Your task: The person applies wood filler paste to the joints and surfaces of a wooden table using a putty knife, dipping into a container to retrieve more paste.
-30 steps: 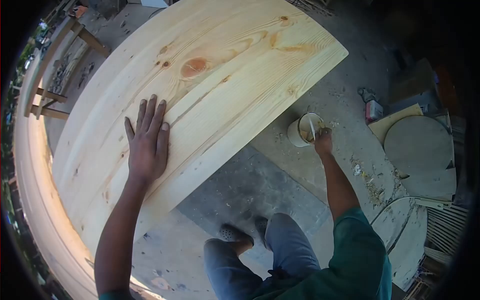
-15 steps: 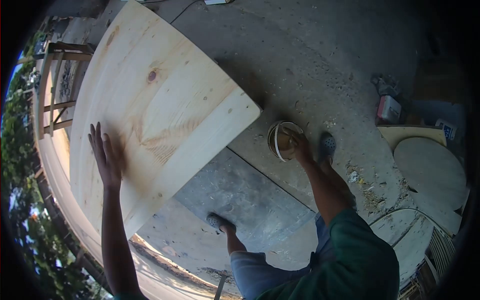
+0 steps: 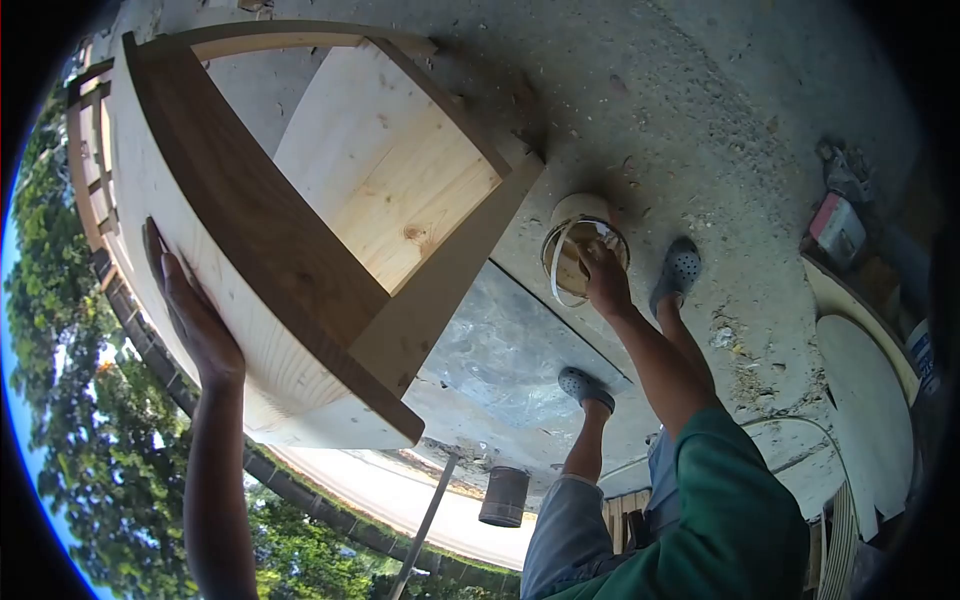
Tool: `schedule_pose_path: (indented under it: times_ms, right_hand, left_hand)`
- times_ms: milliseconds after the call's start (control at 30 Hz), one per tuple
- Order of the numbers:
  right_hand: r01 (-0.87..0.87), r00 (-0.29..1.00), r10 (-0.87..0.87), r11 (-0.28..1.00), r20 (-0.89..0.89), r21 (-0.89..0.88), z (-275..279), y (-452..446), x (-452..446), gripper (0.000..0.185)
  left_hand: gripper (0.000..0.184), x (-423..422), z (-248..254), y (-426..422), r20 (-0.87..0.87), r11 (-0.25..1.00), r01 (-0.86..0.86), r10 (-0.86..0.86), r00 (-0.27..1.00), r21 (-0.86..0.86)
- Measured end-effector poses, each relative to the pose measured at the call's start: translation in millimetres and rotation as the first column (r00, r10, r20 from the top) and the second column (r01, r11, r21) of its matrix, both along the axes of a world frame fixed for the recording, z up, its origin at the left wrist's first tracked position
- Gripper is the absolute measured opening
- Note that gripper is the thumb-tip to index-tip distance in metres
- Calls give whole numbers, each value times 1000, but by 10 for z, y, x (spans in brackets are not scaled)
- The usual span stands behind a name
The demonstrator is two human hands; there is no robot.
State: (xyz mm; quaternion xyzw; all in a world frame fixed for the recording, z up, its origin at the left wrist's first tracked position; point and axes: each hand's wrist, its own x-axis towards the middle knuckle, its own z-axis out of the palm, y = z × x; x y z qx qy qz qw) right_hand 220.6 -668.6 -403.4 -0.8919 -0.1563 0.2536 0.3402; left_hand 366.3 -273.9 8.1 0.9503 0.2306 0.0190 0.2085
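A pale wooden furniture piece (image 3: 230, 310) fills the left side, showing a broad outer panel and an open frame with an inner board (image 3: 370, 190). My left hand (image 3: 200, 320) lies flat along the outer panel, fingers stretched out. On the right, my right hand (image 3: 607, 280) is over the mouth of a bucket (image 3: 582, 207) with a white handle. Its fingers are curled toward the inside. Whatever they hold is too hard to make out. Brownish material shows inside the bucket.
A grey sheet (image 3: 490, 350) lies on the concrete floor by my feet. Round boards (image 3: 865, 420) and a red-and-white container (image 3: 837, 228) are at the right. A dark can (image 3: 503, 497) and a pole (image 3: 425, 525) stand near the floor's edge.
The wooden piece now shows its open frame instead of mostly its broad face. My left hand stays against the panel and my right hand stays at the bucket. One foot has shifted right.
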Motion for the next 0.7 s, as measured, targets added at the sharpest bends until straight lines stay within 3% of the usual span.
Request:
schedule_pose_path:
  times_ms: [133,233,333,433,533,567,700]
  right_hand:
    - [-11,994,13,1000,-107,23,102,-105,-96,39]
    - [225,895,-192,974,-402,36,-137,-35,-260,30]
    - [223,871,-164,972,-464,76,-294,-3,-410,37]
    - [332,816,-249,940,-522,72,-251,-87,-345,34]
    - [591,520,-332,805,-787,50,-42,-283,-64,39]
    - [670,456,-374,742,-808,34,77,-366,-18,41]
    - [881,252,-447,473,-858,13,713,-788,302,42]
  left_hand:
    - [69,30,-21,-89,49,989,-108,113,992,-97]
    - [68,28,-23,-105,46,985,-134,139,989,-106]
    - [66,22,-30,-64,56,994,-88,93,994,-72]
    - [63,12,-64,-37,91,999,-42,42,995,-3]
    - [63,23,-52,-41,42,984,-1,-6,999,176]
    - [64,20,-32,-108,25,982,-108,105,994,157]
    - [68,7,-1,-123,-46,959,-116,132,990,258]
